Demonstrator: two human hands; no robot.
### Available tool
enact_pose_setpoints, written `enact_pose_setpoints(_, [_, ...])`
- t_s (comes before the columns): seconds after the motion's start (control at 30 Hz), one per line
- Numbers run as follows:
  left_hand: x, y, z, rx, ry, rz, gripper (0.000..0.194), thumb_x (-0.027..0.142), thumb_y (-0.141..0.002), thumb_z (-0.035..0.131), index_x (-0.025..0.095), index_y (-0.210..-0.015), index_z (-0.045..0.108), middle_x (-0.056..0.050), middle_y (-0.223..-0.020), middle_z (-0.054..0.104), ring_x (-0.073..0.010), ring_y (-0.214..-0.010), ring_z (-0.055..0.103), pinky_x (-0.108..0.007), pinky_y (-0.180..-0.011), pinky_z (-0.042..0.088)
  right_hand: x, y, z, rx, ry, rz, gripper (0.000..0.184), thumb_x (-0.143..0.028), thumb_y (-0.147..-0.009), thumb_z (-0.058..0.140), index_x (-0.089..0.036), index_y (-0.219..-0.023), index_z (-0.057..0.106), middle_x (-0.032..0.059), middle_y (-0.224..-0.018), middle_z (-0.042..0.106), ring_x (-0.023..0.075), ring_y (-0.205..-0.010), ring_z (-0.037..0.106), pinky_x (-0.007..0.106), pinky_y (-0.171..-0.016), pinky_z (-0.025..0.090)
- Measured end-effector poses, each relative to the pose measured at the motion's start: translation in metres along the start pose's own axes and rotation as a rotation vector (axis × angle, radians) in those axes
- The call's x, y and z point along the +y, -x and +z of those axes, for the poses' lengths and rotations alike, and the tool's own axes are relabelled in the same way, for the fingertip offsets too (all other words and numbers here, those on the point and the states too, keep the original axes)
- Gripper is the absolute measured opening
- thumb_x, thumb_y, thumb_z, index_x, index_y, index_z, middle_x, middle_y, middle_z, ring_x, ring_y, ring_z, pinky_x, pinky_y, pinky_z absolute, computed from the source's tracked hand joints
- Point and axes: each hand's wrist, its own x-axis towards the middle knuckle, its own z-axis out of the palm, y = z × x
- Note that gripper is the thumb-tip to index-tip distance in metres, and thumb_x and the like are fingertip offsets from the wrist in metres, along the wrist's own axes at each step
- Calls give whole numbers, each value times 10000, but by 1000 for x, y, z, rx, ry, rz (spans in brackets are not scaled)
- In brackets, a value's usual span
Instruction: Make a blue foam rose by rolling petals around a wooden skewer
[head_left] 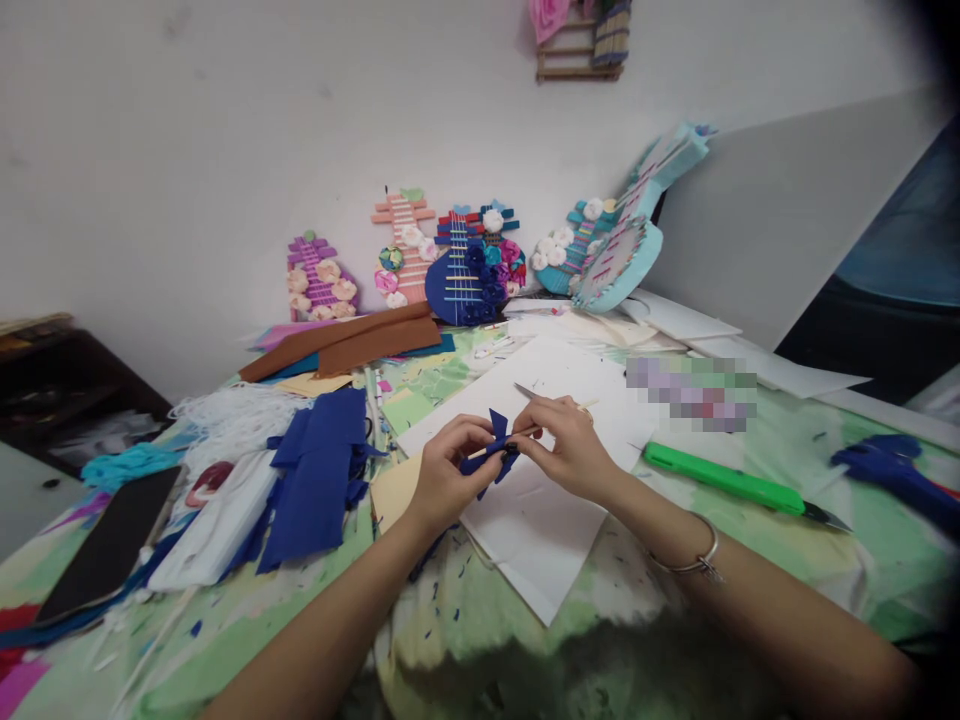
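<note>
Above a white sheet of paper (pixel 551 580), my left hand (pixel 454 455) pinches a folded dark blue strip (pixel 498 424) of felt-like material. My right hand (pixel 566 445) meets it from the other side, its thumb and fingertips closed at the strip's edge. A pointed metal blade (pixel 527 391) sticks out past the right fingers, and a ring-shaped handle shows behind them; these look like small scissors tucked in the hand. Something thin and brownish lies between the right fingertips, too small to name. Small blue scraps are scattered near the left forearm.
A green utility knife (pixel 724 478) with its blade out lies to the right, near blue-handled scissors (pixel 885 465). Blue pieces (pixel 307 500), a white box-like item (pixel 214 520) and a dark phone (pixel 112 545) lie left. Decorated guitar shapes (pixel 454 280) lean on the wall.
</note>
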Motion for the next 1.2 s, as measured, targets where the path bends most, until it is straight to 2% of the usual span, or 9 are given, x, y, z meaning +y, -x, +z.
enact_pose_setpoints(0.37, [1, 1, 0, 45, 10, 33, 52, 161, -726, 656, 147, -724, 606, -77, -901, 590, -161, -836, 598, -275, -716, 518, -2, 0, -3, 4, -11, -21, 95, -202, -830, 581, -174, -740, 592, -14, -682, 595, 108, -618, 491, 292, -680, 317])
enact_pose_setpoints(0.6, [-3, 1, -2, 25, 51, -61, 117, 214, -724, 678, 145, -688, 590, -87, -964, 585, -169, -844, 606, -279, -699, 521, 0, 1, -2, -10, -3, -10, 109, -202, -829, 576, -171, -727, 596, -17, -660, 598, 105, -593, 481, 294, -678, 307])
enact_pose_setpoints(1.0, [-6, -2, -4, 38, 33, -37, 141, 255, -707, 710, 159, -641, 632, -92, -889, 617, -199, -886, 587, -321, -750, 494, -1, 0, -2, -9, 7, 35, 124, -198, -818, 579, -166, -698, 581, -17, -647, 590, 103, -591, 482, 288, -683, 282])
enact_pose_setpoints(1.1, [-8, -2, -5, 74, 42, -5, 104, 223, -698, 718, 161, -672, 639, -70, -874, 603, -181, -862, 585, -312, -782, 472, -2, 0, -2, 4, -1, 53, 112, -204, -810, 600, -162, -707, 587, -22, -659, 596, 96, -594, 481, 287, -701, 285])
enact_pose_setpoints(1.2, [-8, -2, -6, 87, 26, 3, 98, 182, -682, 727, 168, -706, 633, -34, -781, 584, -150, -765, 563, -272, -696, 456, -2, 0, -2, -19, -20, 72, 107, -211, -811, 607, -164, -715, 595, -22, -672, 607, 98, -607, 488, 292, -717, 287])
